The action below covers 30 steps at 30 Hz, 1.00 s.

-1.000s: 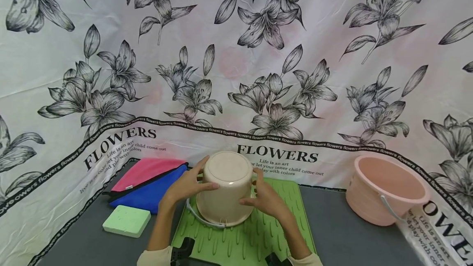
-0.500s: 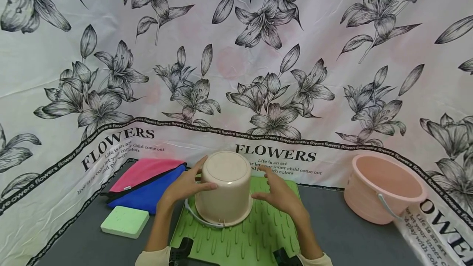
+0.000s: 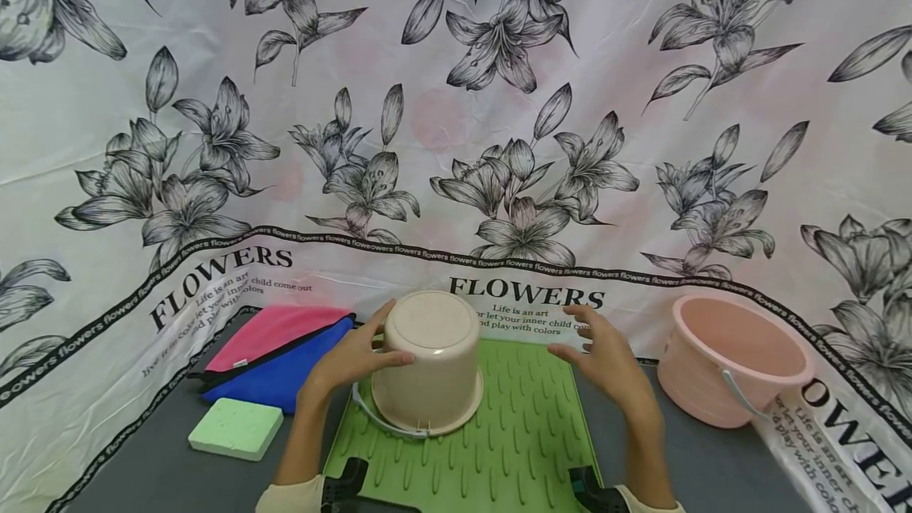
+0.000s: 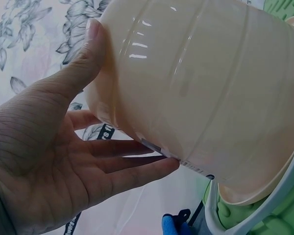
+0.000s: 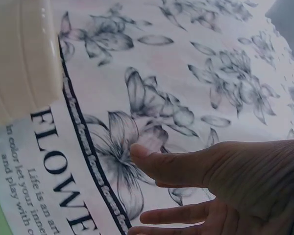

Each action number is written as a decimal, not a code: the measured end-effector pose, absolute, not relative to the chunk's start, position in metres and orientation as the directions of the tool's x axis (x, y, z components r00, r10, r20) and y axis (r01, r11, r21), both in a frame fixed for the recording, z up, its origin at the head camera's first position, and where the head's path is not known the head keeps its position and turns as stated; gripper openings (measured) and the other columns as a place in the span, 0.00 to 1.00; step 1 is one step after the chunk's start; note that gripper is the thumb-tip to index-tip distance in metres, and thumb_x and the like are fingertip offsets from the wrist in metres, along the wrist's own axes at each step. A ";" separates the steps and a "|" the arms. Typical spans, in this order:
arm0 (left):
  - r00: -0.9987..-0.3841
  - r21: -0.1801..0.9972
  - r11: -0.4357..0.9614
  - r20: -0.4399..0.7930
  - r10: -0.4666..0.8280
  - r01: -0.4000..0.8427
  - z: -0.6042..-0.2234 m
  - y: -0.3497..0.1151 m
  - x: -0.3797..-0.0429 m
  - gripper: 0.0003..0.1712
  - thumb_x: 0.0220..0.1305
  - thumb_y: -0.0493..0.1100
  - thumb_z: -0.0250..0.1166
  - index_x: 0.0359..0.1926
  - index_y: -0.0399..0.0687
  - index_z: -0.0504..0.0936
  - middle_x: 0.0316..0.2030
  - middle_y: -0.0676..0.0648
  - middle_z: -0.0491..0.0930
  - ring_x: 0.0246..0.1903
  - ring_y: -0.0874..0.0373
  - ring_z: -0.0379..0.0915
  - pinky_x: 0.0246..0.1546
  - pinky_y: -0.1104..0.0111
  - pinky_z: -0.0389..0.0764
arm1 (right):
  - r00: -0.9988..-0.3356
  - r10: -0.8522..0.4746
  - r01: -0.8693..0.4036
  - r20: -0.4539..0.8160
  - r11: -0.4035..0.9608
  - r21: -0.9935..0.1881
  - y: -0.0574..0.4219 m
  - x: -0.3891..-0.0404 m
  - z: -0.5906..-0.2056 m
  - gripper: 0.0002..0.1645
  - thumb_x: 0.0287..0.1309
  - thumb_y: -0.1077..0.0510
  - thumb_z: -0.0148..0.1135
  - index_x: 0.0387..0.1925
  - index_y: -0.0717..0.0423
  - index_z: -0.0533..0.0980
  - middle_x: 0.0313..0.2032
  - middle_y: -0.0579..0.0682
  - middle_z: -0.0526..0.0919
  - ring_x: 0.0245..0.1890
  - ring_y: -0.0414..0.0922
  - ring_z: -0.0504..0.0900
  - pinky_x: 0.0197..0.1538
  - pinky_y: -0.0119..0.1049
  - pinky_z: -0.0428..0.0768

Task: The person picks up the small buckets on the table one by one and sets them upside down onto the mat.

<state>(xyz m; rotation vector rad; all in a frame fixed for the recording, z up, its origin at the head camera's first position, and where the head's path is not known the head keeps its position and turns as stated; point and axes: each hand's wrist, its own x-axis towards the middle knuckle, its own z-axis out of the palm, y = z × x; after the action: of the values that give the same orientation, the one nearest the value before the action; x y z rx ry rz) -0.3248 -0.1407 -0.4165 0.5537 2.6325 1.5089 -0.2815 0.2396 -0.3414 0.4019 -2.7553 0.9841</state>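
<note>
An upside-down cream bucket stands on a green ridged mat in the head view, its grey handle lying at the front left. My left hand is at its left side, thumb toward the front and fingers behind. In the left wrist view, the left hand touches the bucket wall with nearly straight fingers. My right hand hovers to the right, apart from the bucket, with spread fingers. Nothing lies between the right hand's thumb and fingers in the right wrist view.
A pink bucket stands upright at the right. On the left lie a pink and blue cloth item with black edging and a pale green block. A flower-printed sheet hangs behind and around the grey table.
My right hand has let go of the cream bucket and moved away to the right. The left hand stays at the bucket's left side, and the bucket has not visibly moved on the mat.
</note>
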 end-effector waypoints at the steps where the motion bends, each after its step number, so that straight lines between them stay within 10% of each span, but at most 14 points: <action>1: -0.935 0.846 0.457 0.124 0.332 0.275 -0.416 -0.141 -0.325 0.66 0.61 0.61 0.76 0.86 0.51 0.43 0.78 0.31 0.61 0.71 0.29 0.69 0.66 0.40 0.80 | -0.945 -0.175 -0.311 0.277 0.744 -0.591 0.244 -0.281 -0.341 0.40 0.67 0.57 0.70 0.73 0.65 0.65 0.70 0.76 0.70 0.63 0.76 0.77 0.62 0.64 0.82; 10: -0.935 0.849 0.454 0.119 0.335 0.271 -0.418 -0.140 -0.325 0.66 0.61 0.62 0.75 0.86 0.52 0.42 0.79 0.32 0.59 0.73 0.29 0.67 0.68 0.39 0.77 | -0.948 0.059 -0.138 0.311 0.808 -0.573 0.288 -0.286 -0.346 0.36 0.74 0.52 0.63 0.74 0.64 0.65 0.71 0.77 0.68 0.65 0.75 0.75 0.63 0.71 0.77; 14: -0.934 0.849 0.453 0.120 0.336 0.272 -0.418 -0.138 -0.325 0.66 0.61 0.62 0.75 0.86 0.52 0.42 0.79 0.32 0.59 0.73 0.29 0.67 0.68 0.39 0.77 | -0.877 0.193 -0.093 0.440 0.831 -0.548 0.308 -0.288 -0.357 0.28 0.72 0.58 0.64 0.66 0.69 0.72 0.62 0.76 0.75 0.58 0.74 0.78 0.49 0.66 0.82; 22: -0.933 0.840 0.466 0.120 0.338 0.277 -0.417 -0.138 -0.326 0.68 0.60 0.63 0.76 0.86 0.51 0.41 0.78 0.29 0.60 0.72 0.28 0.67 0.67 0.39 0.78 | -0.708 0.344 -0.012 0.617 0.867 -0.497 0.356 -0.290 -0.386 0.20 0.63 0.70 0.62 0.54 0.79 0.75 0.51 0.80 0.78 0.52 0.79 0.74 0.59 0.71 0.71; 30: -0.936 0.836 0.474 0.124 0.330 0.277 -0.418 -0.140 -0.326 0.68 0.60 0.62 0.76 0.86 0.52 0.42 0.77 0.29 0.62 0.72 0.29 0.68 0.66 0.40 0.79 | -0.693 0.386 0.097 0.609 0.887 -0.451 0.387 -0.291 -0.417 0.21 0.58 0.74 0.59 0.53 0.79 0.73 0.52 0.81 0.75 0.54 0.78 0.69 0.57 0.73 0.66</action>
<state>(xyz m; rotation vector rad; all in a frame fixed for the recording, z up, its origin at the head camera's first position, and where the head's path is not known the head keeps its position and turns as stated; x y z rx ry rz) -0.3257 -0.1395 -0.4181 0.5460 2.6500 1.4867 -0.2913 0.3872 -0.4167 -0.3452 -2.3089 0.5035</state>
